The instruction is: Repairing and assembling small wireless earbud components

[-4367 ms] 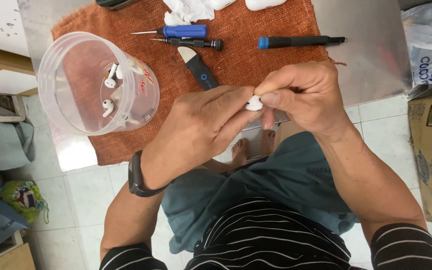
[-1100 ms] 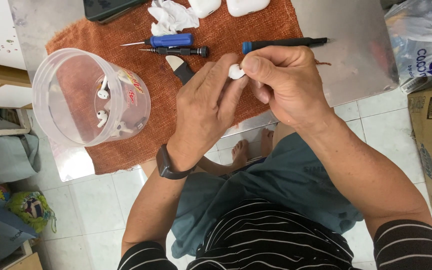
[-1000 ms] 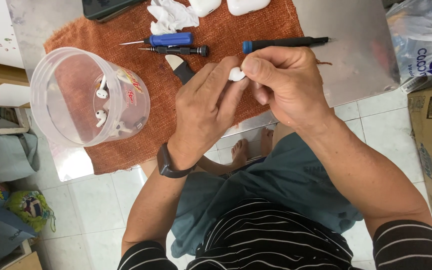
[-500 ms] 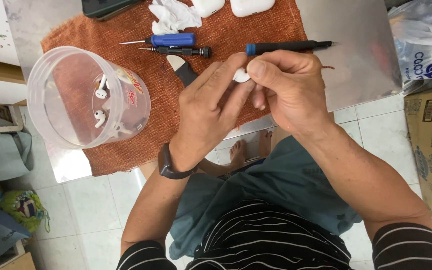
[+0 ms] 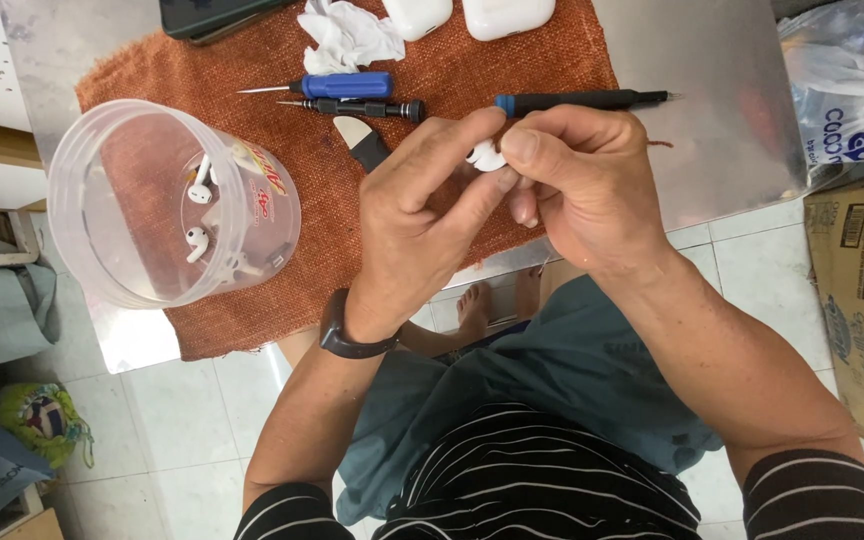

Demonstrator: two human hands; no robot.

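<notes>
Both hands [image 5: 512, 190] pinch a white earbud [image 5: 485, 156], orientation hidden.

Ahead of your left hand [image 5: 417, 215] and right hand [image 5: 577, 180], screwdrivers [image 5: 352, 95] and a long blue-handled driver [image 5: 577, 100] lie across the cloth [image 5: 282, 200], blocking a straight reach. A clear tub [image 5: 167, 205] stands left of your left hand. Bare metal tabletop [image 5: 712, 110] lies open right of your right hand.

3 screwdrivers [image 5: 337, 85], 2 white cases [image 5: 507, 15], 3 earbuds [image 5: 196, 243], 1 plastic tub [image 5: 167, 205], 2 hands [image 5: 422, 215]
</notes>
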